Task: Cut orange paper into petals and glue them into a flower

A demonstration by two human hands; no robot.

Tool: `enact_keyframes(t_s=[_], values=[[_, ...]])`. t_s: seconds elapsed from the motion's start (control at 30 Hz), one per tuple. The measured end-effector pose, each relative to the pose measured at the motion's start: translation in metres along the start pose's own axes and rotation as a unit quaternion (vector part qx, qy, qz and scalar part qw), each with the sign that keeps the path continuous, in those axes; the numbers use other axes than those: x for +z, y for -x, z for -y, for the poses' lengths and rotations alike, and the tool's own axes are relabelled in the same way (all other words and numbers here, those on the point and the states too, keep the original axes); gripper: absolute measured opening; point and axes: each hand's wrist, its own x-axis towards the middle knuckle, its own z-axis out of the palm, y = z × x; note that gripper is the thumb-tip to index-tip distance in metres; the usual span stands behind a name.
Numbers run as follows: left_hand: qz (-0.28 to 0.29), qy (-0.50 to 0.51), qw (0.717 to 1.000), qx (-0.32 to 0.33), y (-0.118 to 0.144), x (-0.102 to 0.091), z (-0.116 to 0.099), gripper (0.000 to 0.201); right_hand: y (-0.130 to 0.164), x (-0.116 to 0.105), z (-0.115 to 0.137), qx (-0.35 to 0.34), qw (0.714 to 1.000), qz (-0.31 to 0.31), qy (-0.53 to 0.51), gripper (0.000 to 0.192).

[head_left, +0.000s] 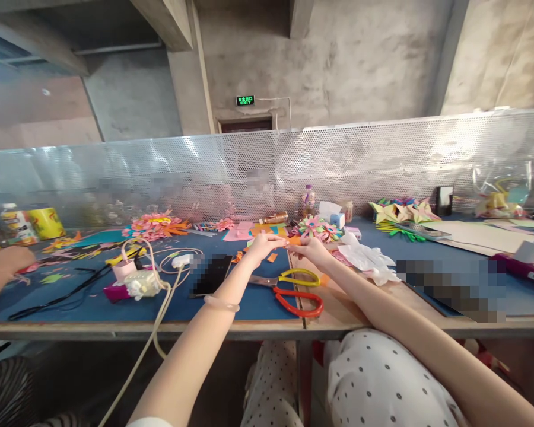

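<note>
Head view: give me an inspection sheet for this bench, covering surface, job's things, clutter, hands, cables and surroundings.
Surface: blue mat on a wooden bench.
Job's things: orange paper pinched between both hands; scissors lying just in front of them.
Clutter: paper flowers, white tissue, phone, bottle, folded paper stars.
Hands: left hand and right hand meet at the paper, fingertips closed on it; another person's hand at the far left edge.
Cables: white cable runs off the bench edge; black cable on the mat.
Surroundings: perforated metal screen, concrete wall, green exit sign.
</note>
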Motion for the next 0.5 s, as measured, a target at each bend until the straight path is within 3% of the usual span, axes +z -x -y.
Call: enact_keyframes(t_s=[0.17, 0.5], values=[[0.008, 0.016, 1.000, -0.010, 0.003, 0.002, -0.004, 0.023, 0.004, 0.004, 0.005, 0.005, 1.000, 0.029, -0.007, 0.033], [0.028, 0.031, 0.999, -0.019, 0.007, 0.007, -0.011, 0.021, 0.005, 0.005, 0.007, -0.012, 0.999, 0.028, -0.014, 0.031]])
